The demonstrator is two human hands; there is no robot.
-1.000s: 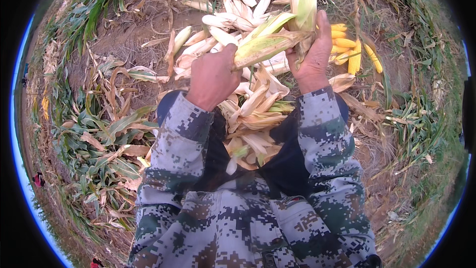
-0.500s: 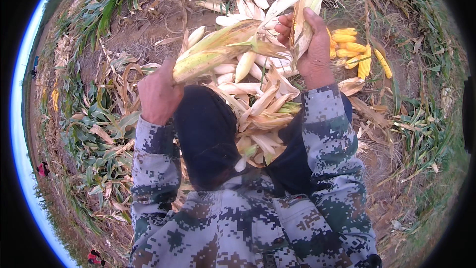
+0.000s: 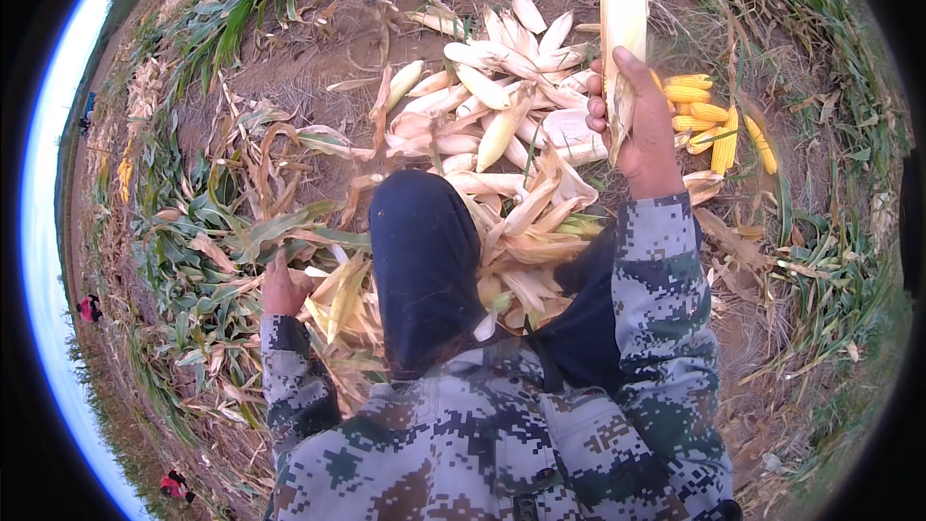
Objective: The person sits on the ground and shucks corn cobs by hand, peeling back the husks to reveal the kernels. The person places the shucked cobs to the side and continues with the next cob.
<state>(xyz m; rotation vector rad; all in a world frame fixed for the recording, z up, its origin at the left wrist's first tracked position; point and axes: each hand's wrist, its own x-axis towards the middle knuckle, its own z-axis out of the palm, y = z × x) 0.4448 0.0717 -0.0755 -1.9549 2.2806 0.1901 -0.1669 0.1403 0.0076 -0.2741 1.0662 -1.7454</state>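
My right hand (image 3: 644, 125) is closed round the lower part of an ear of corn (image 3: 624, 14). The ear stands nearly upright, wrapped in smooth pale inner husk, with loose husk hanging below the fingers. Down on the left, beside my knee, my left hand (image 3: 286, 287) looks open, its fingers apart and partly blurred. Next to it lie yellow-green stripped husks (image 3: 342, 294). In front of my knees spreads a pile of pale, husk-covered ears (image 3: 497, 130), and more torn husks (image 3: 531, 251) lie between my legs.
Bare yellow corn ears (image 3: 709, 114) are heaped right of the pile. Cut green stalks and leaves (image 3: 193, 270) cover the ground at left, with more stalks (image 3: 820, 241) at right. Brown soil and dry straw (image 3: 318, 48) show beyond the pile. Small red shapes (image 3: 89, 309) appear far left.
My left hand has pulled the outer husk off the ear and moved down and left beside my knee, away from it. The ear in my right hand now shows smooth pale husk.
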